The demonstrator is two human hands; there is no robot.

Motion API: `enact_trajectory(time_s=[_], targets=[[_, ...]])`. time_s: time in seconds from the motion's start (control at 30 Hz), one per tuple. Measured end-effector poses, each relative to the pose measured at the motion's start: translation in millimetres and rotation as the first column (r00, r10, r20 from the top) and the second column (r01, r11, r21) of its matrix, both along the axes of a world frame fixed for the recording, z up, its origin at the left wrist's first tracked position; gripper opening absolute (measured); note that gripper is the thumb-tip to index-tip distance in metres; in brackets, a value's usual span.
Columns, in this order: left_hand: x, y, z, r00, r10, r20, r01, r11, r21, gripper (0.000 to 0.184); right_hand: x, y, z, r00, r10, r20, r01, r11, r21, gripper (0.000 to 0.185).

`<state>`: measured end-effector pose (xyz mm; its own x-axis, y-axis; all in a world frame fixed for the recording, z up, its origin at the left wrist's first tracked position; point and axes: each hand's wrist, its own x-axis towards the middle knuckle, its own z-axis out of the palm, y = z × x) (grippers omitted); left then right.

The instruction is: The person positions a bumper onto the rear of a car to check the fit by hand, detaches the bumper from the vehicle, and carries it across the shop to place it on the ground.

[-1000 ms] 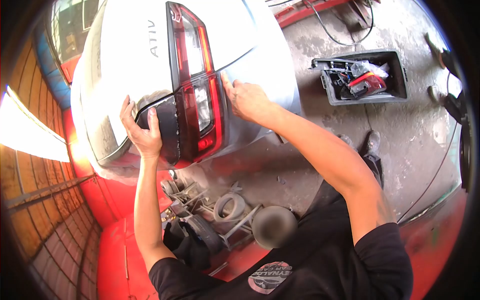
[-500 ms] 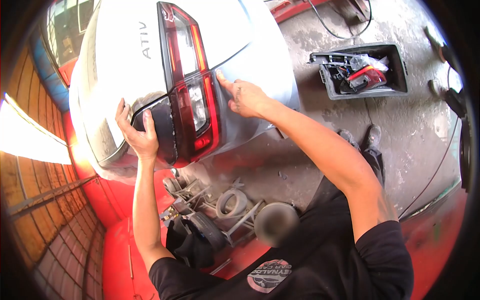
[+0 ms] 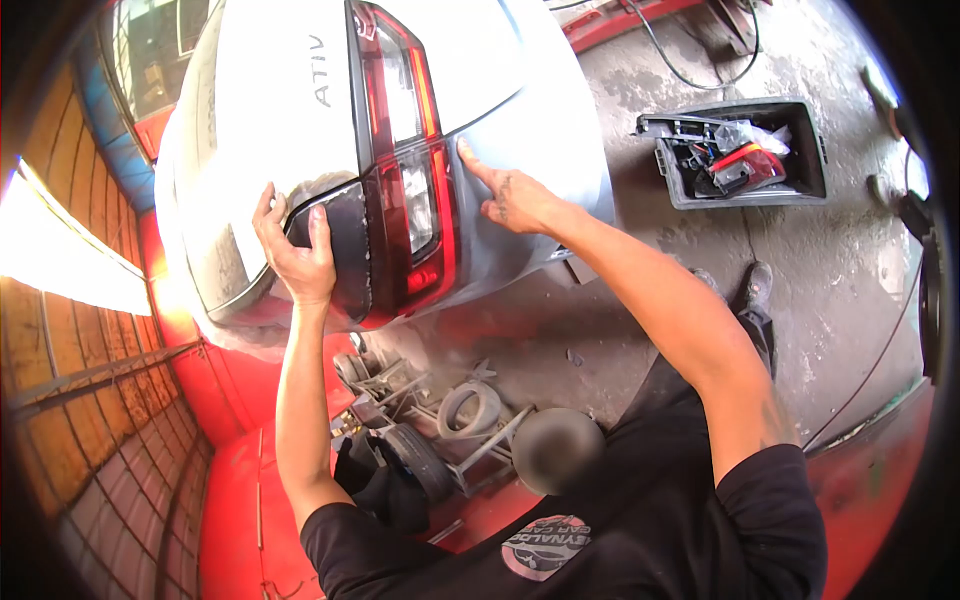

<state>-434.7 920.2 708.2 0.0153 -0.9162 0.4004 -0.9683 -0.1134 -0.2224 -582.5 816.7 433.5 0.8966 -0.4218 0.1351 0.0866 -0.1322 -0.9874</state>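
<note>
My left hand rests against a dark corner panel below the tail light on a silver-white car. Its thumb lies on the panel's face, and the other fingers stand apart from it along the left edge. My right hand has its index finger stretched out, with the tip at the body panel seam beside the tail light; the other fingers are curled and hold nothing visible. Between the two hands sits the red and clear tail light. Left of it, the letters ATIV mark the white bodywork.
On the floor to the right, a black crate holds a red lamp, clear plastic and dark parts. Tires and metal frames lie below the car. A red wall stands at left. Another person's feet show at far right.
The whole view has shifted, so the car and crate appear further right and the car slightly higher. Both hands keep about the same places on the car.
</note>
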Motion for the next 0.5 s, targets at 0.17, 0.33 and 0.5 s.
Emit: enact_trajectory(time_s=[0.17, 0.33, 0.5], targets=[[-1, -1, 2, 0.999, -0.030, 0.037, 0.031, 0.999, -0.021, 0.040, -10, 16, 6, 0.999, -0.009, -0.050, 0.015, 0.993, 0.118, 0.103], [1, 1, 1, 0.999, -0.029, 0.035, 0.030, 0.999, -0.034, 0.038, -18, 41, -8, 0.994, 0.021, -0.108, -0.015, 0.998, 0.055, 0.106], [4, 2, 0, 1.000, -0.027, 0.011, 0.027, 0.999, -0.040, 0.038, -23, 54, -15, 0.986, 0.048, -0.159, -0.044, 0.999, 0.032, 0.107]])
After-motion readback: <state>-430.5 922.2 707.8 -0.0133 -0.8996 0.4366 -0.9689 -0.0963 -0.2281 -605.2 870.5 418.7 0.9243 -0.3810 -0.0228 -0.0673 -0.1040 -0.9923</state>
